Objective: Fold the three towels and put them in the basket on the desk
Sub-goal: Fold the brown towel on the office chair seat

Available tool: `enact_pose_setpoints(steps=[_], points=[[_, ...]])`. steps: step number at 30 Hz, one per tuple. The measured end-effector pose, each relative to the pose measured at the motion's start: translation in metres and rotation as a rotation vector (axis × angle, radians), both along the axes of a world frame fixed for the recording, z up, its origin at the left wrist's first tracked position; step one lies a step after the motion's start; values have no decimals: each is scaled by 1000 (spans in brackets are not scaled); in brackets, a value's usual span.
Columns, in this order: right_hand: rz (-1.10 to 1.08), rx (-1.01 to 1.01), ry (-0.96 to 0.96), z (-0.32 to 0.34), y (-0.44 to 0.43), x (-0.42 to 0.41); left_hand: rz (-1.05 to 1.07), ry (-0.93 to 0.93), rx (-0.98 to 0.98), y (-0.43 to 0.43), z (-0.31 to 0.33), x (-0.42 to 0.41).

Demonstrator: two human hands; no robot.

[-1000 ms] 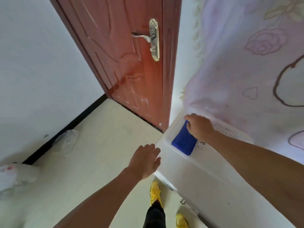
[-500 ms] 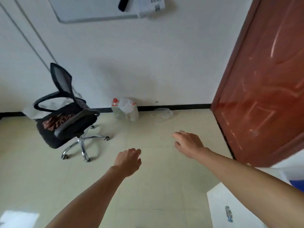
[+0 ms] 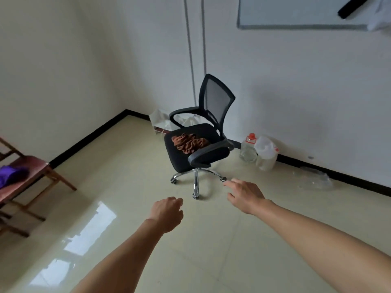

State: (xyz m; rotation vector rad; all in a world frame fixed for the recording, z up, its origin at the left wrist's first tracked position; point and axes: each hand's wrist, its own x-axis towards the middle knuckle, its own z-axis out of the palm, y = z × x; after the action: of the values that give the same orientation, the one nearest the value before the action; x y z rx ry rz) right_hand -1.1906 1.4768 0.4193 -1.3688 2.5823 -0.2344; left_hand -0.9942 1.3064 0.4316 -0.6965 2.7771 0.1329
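A crumpled brown towel (image 3: 189, 143) lies on the seat of a black swivel chair (image 3: 215, 98) in the middle of the room. A purple towel (image 3: 11, 176) lies bunched on a wooden chair (image 3: 36, 166) at the left edge. My left hand (image 3: 167, 214) hangs in the air with loosely curled fingers and holds nothing. My right hand (image 3: 245, 195) reaches forward with spread fingers, empty, short of the swivel chair's base. The basket and the desk are out of view.
Two clear plastic jugs (image 3: 259, 153) stand by the wall right of the swivel chair, and crumpled clear plastic (image 3: 315, 180) lies further right. A whiteboard (image 3: 296, 11) hangs on the wall. Glossy beige floor tiles (image 3: 118, 187) stretch between me and both chairs.
My view has swung left from the door and the basket to the room. My right hand has let go of the blue towel, which is out of view. The swivel chair now sits centred.
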Motion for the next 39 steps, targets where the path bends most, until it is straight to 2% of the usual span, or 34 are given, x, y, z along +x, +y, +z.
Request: enact_pose_setpoints(steps=[6,11,23,30,32,36,39], points=[[51,41,0,-21,-123,-36,56,-19,47,-94,-22,-18],[34,51,-44,-54,-229,-97,92,-33,54,-199,-34,-70],[-73,104,-155,-69,-422,-219,96,-51,116,-415,-37,-187],[-314,149,-214,-103,-482,-262,-92,-99,137,-529,-70,-262],[-442,153,-256,-120,-503,-270,-181,-102,162,-575,-82,-289],[-651,119,-353,-139,-535,-261,-338,-159,170,-642,-100,-345],[-775,87,-416,-148,-552,-247,-411,-233,209,-660,-114,-385]])
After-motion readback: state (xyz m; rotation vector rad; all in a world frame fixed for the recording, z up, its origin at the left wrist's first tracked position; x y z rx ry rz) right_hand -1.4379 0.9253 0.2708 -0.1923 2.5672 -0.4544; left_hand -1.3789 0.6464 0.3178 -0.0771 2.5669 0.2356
